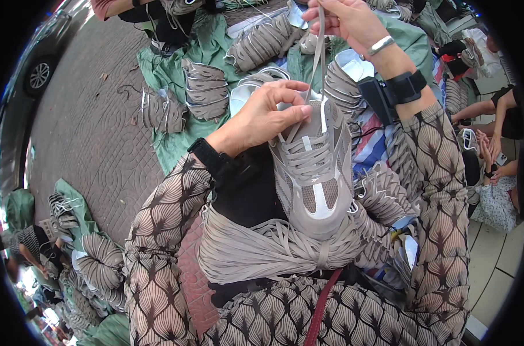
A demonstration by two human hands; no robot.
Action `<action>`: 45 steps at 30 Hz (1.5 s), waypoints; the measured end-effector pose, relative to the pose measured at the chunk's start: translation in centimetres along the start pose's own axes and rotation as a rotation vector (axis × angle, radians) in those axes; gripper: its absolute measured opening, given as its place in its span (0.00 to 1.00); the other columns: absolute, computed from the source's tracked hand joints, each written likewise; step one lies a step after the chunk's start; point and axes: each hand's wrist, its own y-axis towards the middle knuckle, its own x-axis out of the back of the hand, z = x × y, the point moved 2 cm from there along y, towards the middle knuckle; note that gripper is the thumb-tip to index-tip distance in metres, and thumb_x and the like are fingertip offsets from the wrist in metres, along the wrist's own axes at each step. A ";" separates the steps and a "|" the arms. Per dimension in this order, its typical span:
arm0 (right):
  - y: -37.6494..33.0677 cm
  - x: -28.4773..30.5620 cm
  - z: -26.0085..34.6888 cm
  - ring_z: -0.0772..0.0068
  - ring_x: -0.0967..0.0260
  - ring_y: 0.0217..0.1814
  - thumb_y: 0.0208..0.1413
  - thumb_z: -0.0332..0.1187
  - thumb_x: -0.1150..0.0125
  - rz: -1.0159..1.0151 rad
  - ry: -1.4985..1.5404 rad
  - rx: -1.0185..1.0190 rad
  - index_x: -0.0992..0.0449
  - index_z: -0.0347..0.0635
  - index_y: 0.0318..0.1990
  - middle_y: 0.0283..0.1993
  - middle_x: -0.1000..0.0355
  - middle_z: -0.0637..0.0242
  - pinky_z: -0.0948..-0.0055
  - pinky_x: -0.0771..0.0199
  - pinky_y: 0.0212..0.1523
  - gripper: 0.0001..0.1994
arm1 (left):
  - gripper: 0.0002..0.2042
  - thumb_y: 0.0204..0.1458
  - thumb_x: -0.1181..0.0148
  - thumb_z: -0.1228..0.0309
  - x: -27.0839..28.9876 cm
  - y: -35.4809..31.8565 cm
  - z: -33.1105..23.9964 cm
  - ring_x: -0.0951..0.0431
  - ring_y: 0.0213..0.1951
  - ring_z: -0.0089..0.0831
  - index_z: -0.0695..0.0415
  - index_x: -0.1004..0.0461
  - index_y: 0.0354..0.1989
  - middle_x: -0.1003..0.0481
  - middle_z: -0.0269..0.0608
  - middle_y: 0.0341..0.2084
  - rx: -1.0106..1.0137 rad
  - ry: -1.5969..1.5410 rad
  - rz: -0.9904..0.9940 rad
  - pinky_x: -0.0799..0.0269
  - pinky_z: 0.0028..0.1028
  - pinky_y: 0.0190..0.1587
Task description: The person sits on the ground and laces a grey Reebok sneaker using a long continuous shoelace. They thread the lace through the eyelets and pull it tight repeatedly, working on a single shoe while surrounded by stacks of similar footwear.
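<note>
A grey and beige sneaker rests on my lap, toe toward me, its lower eyelets laced. My left hand pinches the upper edge of the sneaker near the tongue, thumb against the fingers; what exactly lies between the fingertips is partly hidden. Up beyond the shoe's collar, my right hand is closed on a flat beige shoelace, which runs taut from the top eyelets. Under the sneaker's toe, a thick bundle of beige shoelaces lies across my lap, tied near its right end.
Stacked bundles of grey shoe uppers lie ahead on green sheeting, with more stacks at my right. Other people sit at the right edge, others at far left and ahead. A parked car stands left on paving.
</note>
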 end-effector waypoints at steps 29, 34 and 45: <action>-23.8 16.3 1.8 0.79 0.43 0.32 0.66 0.26 0.52 -0.345 0.968 0.245 0.33 0.34 0.46 0.28 0.45 0.72 0.70 0.38 0.46 0.06 | 0.23 0.65 0.54 0.77 11.9 -20.8 0.7 0.26 0.51 0.31 0.62 0.45 0.68 0.26 0.42 0.44 0.036 -1.132 -0.857 0.29 0.35 0.61; -28.6 20.5 -2.9 0.84 0.54 0.20 0.68 0.31 0.52 -0.592 0.766 0.191 0.32 0.34 0.50 0.24 0.48 0.76 0.80 0.50 0.21 0.10 | 0.23 0.64 0.52 0.77 11.1 -29.7 6.8 0.24 0.34 0.22 0.60 0.42 0.67 0.25 0.40 0.48 0.244 -1.092 -1.251 0.22 0.26 0.45; -18.7 0.7 -3.1 0.89 0.36 0.32 0.62 0.30 0.43 -0.034 -0.460 -0.029 0.20 0.33 0.40 0.35 0.24 0.72 0.84 0.36 0.33 0.09 | 0.24 0.62 0.48 0.74 5.0 -15.9 1.4 0.41 0.20 0.11 0.65 0.42 0.66 0.24 0.46 0.51 0.440 -0.530 -0.664 0.42 0.12 0.23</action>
